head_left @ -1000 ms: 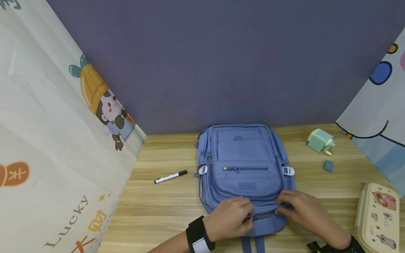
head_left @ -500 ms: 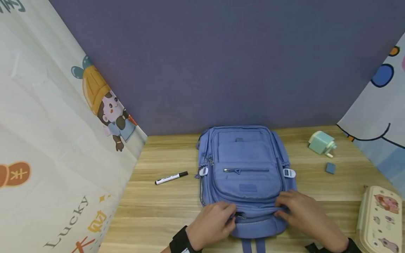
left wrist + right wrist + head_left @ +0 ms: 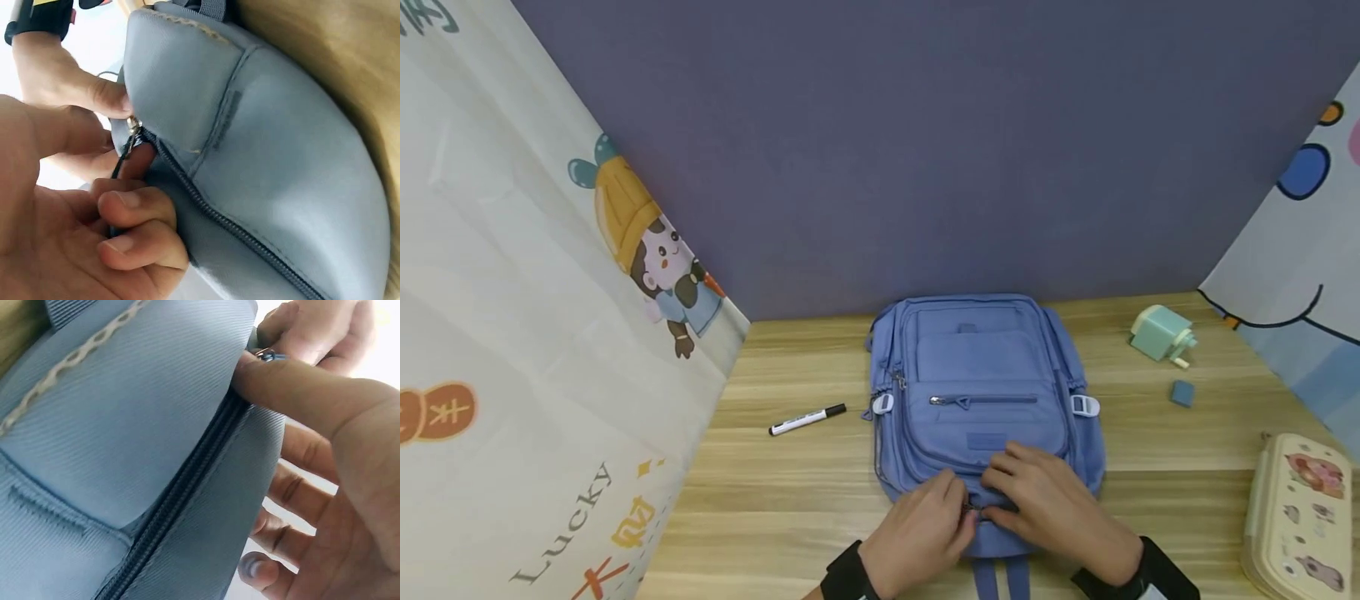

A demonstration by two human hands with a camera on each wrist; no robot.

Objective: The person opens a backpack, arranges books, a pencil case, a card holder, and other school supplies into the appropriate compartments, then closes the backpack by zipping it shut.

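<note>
A blue backpack [image 3: 977, 358] lies front side up on the wooden table, its bottom end toward me. My left hand [image 3: 921, 529] pinches the pull [image 3: 123, 155] of a zipper at the lower front pocket, the fingers curled round it by the metal slider [image 3: 134, 124]. Close beside it, my right hand [image 3: 1052, 504] grips the pocket's edge. In the right wrist view its thumb [image 3: 269, 378] presses on the fabric right at the zipper [image 3: 187, 481], while the other fingers lie behind the flap. The zipper's teeth run together away from the slider in the left wrist view.
A black-capped white marker [image 3: 807, 419] lies left of the backpack. To the right are a green pencil sharpener [image 3: 1161, 333] with a crank, a small blue block [image 3: 1182, 393] and a cream pencil case [image 3: 1300, 517]. A dark panel [image 3: 962, 150] stands behind the table [image 3: 760, 492].
My left hand first drew the zipper pull leftward, then came slightly back to the right. My right hand moved left from the pocket's right side to beside the left hand.
</note>
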